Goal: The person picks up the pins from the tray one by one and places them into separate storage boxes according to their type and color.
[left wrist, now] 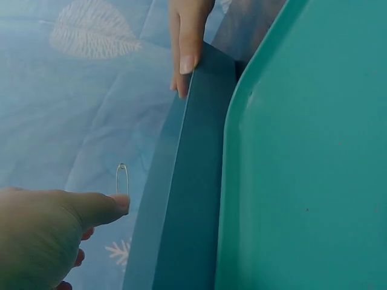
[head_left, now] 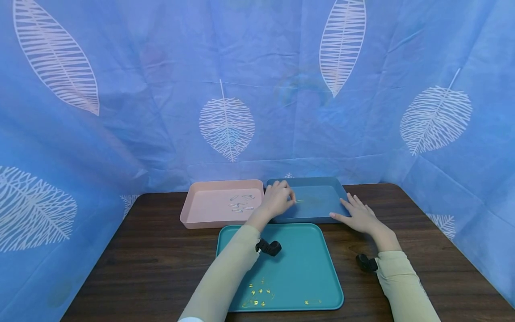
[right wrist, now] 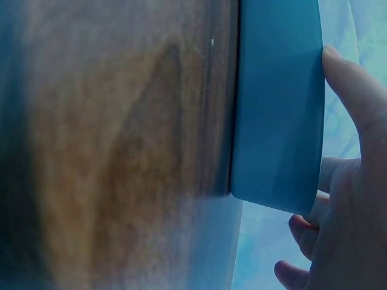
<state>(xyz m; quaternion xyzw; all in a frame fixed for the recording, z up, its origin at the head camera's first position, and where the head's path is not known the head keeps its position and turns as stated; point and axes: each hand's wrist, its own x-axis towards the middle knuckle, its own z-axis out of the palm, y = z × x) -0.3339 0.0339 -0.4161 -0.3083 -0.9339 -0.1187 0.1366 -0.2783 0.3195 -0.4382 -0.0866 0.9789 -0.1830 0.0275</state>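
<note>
1. The left hand (head_left: 276, 200) pinches a small gold wire safety pin (left wrist: 122, 179) over the dark blue plastic tray (head_left: 322, 218); it looks about to drop it.
2. The right hand (head_left: 358, 215), fingers spread, steadies the tray's corner.
3. Next, likely another pin (head_left: 257, 297) from the teal tray (head_left: 314, 264).

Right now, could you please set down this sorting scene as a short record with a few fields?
left hand: over the blue tray, pinching a safety pin by its lower end
right hand: resting on the blue tray's right front corner, thumb along its near wall
pink tray: left of the blue one, holding several silver pins
teal tray: nearest the person, gold pins at its front edge
table: dark wood
</note>
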